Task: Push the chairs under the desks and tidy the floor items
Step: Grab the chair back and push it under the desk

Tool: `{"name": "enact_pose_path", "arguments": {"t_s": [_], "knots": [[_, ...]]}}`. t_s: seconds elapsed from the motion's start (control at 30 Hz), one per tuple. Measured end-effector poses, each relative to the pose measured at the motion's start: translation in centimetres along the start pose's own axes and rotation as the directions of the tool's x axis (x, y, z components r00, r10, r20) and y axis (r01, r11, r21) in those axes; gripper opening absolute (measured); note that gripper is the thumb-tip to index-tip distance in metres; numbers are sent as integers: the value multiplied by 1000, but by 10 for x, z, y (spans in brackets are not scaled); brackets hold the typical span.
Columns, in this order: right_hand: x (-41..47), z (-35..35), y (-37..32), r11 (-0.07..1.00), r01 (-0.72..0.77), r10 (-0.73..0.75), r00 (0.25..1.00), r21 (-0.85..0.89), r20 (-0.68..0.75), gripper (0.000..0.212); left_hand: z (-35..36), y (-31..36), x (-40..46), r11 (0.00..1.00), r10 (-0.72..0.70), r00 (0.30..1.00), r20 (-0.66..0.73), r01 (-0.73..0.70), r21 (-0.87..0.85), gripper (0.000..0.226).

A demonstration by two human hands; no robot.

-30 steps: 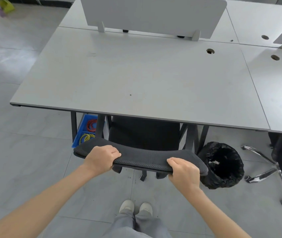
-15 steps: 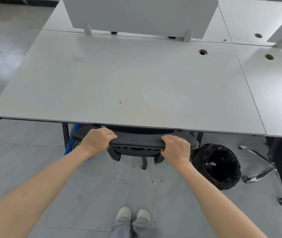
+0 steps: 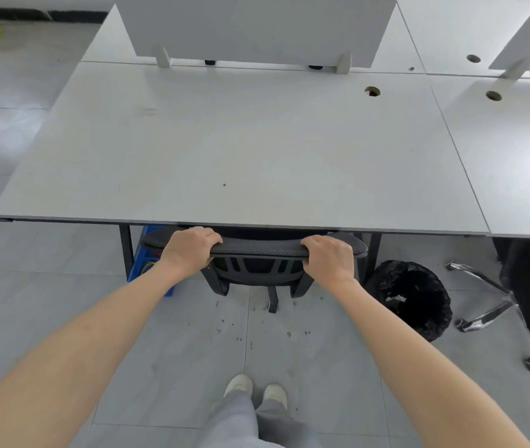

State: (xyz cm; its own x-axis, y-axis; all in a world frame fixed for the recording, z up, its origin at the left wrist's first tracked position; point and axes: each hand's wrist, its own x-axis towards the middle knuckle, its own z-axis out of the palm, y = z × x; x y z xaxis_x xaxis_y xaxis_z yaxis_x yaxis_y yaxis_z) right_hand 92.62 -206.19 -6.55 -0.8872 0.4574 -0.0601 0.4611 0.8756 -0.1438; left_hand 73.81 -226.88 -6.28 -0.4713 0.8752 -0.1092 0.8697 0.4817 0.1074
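Grey desk [image 3: 241,150] already hides most of the chair [image 3: 257,245], both hands [image 3: 189,250] [image 3: 329,258] gripping its backrest, bin [image 3: 410,297] right of them untidied.

Both arms reach forward, hands (left [image 3: 189,250], right [image 3: 329,258]) apparently curled in a grip.

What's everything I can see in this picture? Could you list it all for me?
desk: several, pale grey, joined, filling the upper view
divider panel: two, white, upright at the desks' back
chair: one, black mesh, backrest at the desk edge
second chair: one, black with chrome base, far right
bin: one, black-lined, right of the chair
crate: one, blue, under the desk at left
left hand: grips backrest top
right hand: grips backrest top
shoes: two, white, bottom centre
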Motion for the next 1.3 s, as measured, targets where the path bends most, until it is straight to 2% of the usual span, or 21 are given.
{"name": "enact_pose_path", "arguments": {"t_s": [0.13, 0.23, 0.3, 0.4, 0.47, 0.53, 0.57, 0.67, 0.73, 0.87, 1.0, 1.1, 1.2, 1.3], "knots": [[-7, -4, 2, 997, 74, -74, 997, 25, 28, 39, -3, 2, 1, 1000, -23, 998, 59, 23, 10, 31], [-32, -3, 1, 991, 124, -127, 990, -54, -61, 59, -5, 8, -8, 993, -82, 993, 82, 89, -83, 37], [-63, 0, -7, 996, 86, -85, 990, 2, -109, 64, -5, 19, -22, 978, -82, 997, -6, 79, -193, 41], [-116, 14, -20, 964, -42, 94, 977, 261, -190, 55, -7, 38, -50, 917, -28, 984, -174, -45, -397, 37], [-150, 20, -31, 837, -214, 323, 936, 504, -140, 52, -4, 42, -66, 872, -24, 963, -269, -112, -477, 31], [-182, 28, -38, 603, -398, 542, 841, 692, 12, 51, 0, 49, -78, 804, -53, 962, -269, -118, -583, 29], [-197, 32, -41, 473, -457, 625, 776, 753, 78, 50, 3, 55, -82, 751, -54, 975, -216, -103, -652, 29], [-240, 39, -49, 136, -499, 784, 583, 856, 215, 45, 16, 86, -90, 627, 56, 996, 66, 16, -779, 36], [-268, 43, -55, -11, -507, 835, 469, 862, 287, 43, 29, 114, -89, 595, 201, 955, 216, 56, -802, 33], [-326, 48, -66, -252, -386, 897, 250, 887, 364, 42, 46, 187, -69, 593, 480, 805, 348, -5, -805, 29], [-382, 51, -70, -383, -212, 922, -30, 899, 385, 40, 38, 296, -35, 559, 708, 616, 344, -193, -806, 36], [-418, 58, -59, -423, -106, 898, -184, 900, 400, 39, 40, 388, -20, 497, 800, 514, 309, -281, -821, 33], [-454, 63, -19, -427, -29, 868, -295, 904, 400, 38, 50, 480, -18, 455, 849, 433, 304, -304, -837, 30], [-496, 60, 54, -416, -39, 871, -303, 909, 386, 39, 63, 557, -27, 466, 851, 403, 336, -288, -836, 30]]}}
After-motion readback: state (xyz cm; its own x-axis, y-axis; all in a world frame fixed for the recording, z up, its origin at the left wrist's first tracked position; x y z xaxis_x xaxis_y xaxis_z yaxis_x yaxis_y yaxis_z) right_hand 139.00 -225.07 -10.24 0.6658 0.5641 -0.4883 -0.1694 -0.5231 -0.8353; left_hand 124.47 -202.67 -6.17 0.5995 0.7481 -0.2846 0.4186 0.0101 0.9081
